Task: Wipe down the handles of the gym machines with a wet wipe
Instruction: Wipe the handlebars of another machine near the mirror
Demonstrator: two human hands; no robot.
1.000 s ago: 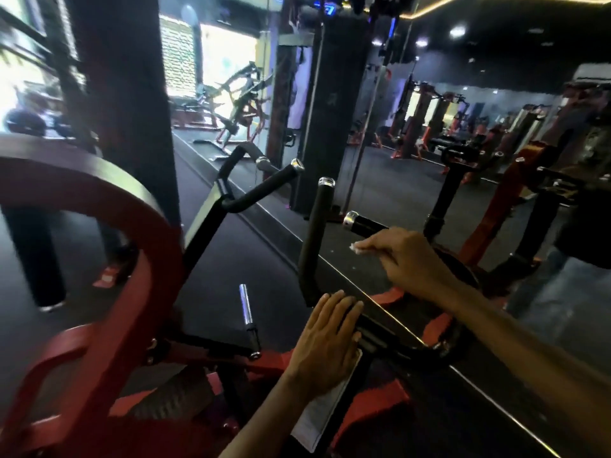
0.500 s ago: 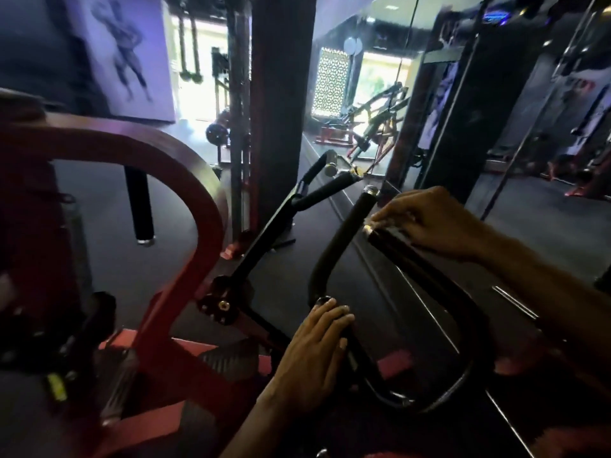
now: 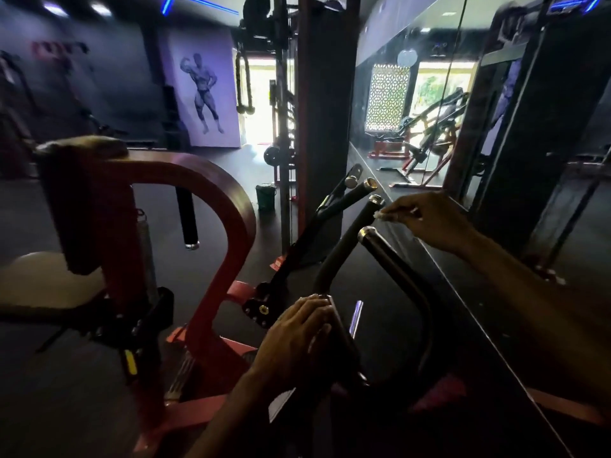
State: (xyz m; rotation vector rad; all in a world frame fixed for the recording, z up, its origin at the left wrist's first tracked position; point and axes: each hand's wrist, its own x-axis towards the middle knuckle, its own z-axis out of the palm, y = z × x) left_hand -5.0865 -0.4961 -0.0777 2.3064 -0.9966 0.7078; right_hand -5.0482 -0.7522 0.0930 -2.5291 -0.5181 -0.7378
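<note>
The right hand [image 3: 429, 223] pinches a small white wet wipe [image 3: 385, 215] against the chrome-capped tip of the black padded machine handle [image 3: 344, 246], likely to scrub its end. The left hand [image 3: 294, 338] lies flat, fingers straight, on the black bar [image 3: 344, 338] at the handle's base, apparently steadying it.

Matt black handles [image 3: 342, 241] with shiny metal end caps [image 3: 367, 232]; glossy red-painted frame [image 3: 211, 180].

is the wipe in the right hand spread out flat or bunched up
Bunched up. Only a small white wad of the wet wipe shows at the pinching fingertips of the right hand, beside the handle.
</note>
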